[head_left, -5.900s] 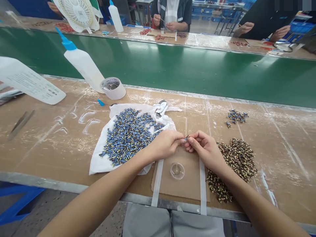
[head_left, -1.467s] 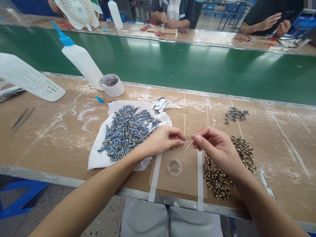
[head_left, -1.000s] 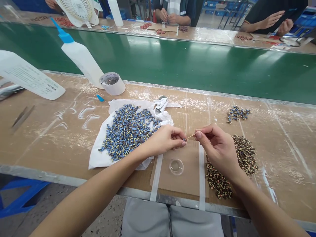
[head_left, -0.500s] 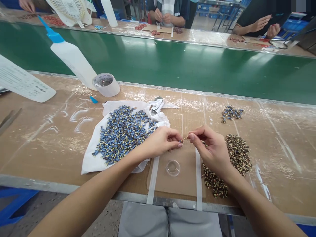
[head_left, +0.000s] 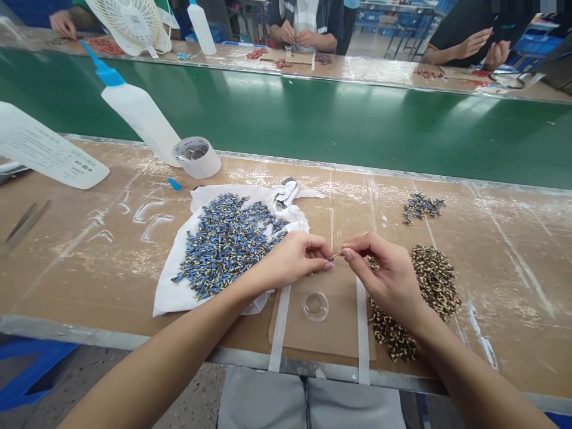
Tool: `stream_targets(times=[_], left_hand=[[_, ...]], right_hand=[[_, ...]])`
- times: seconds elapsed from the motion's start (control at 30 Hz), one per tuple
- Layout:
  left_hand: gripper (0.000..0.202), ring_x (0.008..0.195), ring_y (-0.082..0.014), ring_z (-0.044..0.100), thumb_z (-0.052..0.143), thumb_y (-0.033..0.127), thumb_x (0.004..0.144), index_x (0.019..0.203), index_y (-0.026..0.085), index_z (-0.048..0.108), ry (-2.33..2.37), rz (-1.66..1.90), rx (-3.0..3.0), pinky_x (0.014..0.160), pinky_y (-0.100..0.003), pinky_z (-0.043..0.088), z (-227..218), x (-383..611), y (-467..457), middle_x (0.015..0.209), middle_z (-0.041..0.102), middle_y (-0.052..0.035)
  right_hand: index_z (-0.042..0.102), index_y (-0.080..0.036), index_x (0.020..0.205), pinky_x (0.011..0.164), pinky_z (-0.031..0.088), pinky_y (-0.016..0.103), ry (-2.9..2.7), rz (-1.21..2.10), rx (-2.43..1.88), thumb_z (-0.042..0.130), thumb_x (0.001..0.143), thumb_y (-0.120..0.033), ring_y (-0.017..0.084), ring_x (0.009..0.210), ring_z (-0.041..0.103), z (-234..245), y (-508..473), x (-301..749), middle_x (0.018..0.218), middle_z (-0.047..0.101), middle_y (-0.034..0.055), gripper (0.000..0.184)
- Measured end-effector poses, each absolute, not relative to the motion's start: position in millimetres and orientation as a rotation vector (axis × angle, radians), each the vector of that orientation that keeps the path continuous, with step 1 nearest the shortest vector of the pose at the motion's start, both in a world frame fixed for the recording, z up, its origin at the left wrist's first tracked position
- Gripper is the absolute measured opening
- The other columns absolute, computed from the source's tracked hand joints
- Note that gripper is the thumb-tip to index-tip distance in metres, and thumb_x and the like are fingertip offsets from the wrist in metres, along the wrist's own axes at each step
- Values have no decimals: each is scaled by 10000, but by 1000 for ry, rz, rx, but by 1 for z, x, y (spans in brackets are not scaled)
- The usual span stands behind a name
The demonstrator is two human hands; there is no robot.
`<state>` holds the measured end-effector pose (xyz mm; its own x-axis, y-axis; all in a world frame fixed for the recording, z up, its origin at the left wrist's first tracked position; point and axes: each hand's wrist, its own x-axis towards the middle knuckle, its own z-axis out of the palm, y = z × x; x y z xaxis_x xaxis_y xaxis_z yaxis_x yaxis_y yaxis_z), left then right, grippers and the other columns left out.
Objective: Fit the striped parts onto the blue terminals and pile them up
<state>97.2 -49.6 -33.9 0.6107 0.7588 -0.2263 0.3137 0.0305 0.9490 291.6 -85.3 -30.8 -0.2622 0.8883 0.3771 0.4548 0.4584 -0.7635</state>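
My left hand pinches a tiny blue part between thumb and fingertips. A thin wooden toothpick is pinched in my right hand, its tip at the blue part. Below them, a small clear cup stands on a taped-down cardboard piece. Left of my left hand, a heap of blue, black and yellow parts lies on a white sheet. A heap of black and cream parts lies beside and partly behind my right hand. Farther back is a small cluster of blue parts.
A blue-tipped squeeze bottle leans beside a tape roll. Another white bottle and tweezers are at left. Beyond the green strip, other people's hands work near a fan.
The whole view has shifted slightly right and down. Both hands keep their pinch, with the toothpick still at the blue part.
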Motion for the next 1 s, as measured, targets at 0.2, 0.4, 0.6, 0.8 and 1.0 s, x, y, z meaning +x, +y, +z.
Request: stream_targets(times=[0.2,0.4,0.6,0.8,1.0], left_hand=[[78,581,-86,502,654,208,791,816,137,676,959,450,1530,551,-198,376,-34,98,-50,633,586,28],[108,655,-119,592,628,171,796,874,124,688,915,473,1540,606,-229,446,-37,96,-49,736,678,-25],[106,752,-147,641,630,184,805,878,130,686,924,544,1563,709,-265,484,-37,93,-46,807,705,-46],[118,734,-125,605,643,224,819,877,133,692,987,626,1566,678,-241,454,-32,92,-45,791,685,-31],[130,728,-114,587,650,235,819,876,134,708,992,646,1557,681,-233,446,-29,93,-47,787,683,-24]], right_hand=[[643,-202,873,659,464,254,-1710,868,-1152,612,908,-211,129,744,610,-25,-83,303,847,681,16,48],[667,-213,894,697,470,269,-1888,1213,-866,621,900,-179,136,787,609,-14,-89,303,861,666,15,57],[700,-190,927,740,461,287,-2233,1125,-775,613,907,-206,147,812,579,-20,-100,282,852,615,32,91],[688,-199,965,678,466,297,-2059,624,-1208,572,921,-281,164,756,607,-24,-66,322,886,684,48,149],[697,-164,938,631,454,324,-1752,280,-1859,601,851,-286,188,660,608,-46,-25,410,830,713,74,178]])
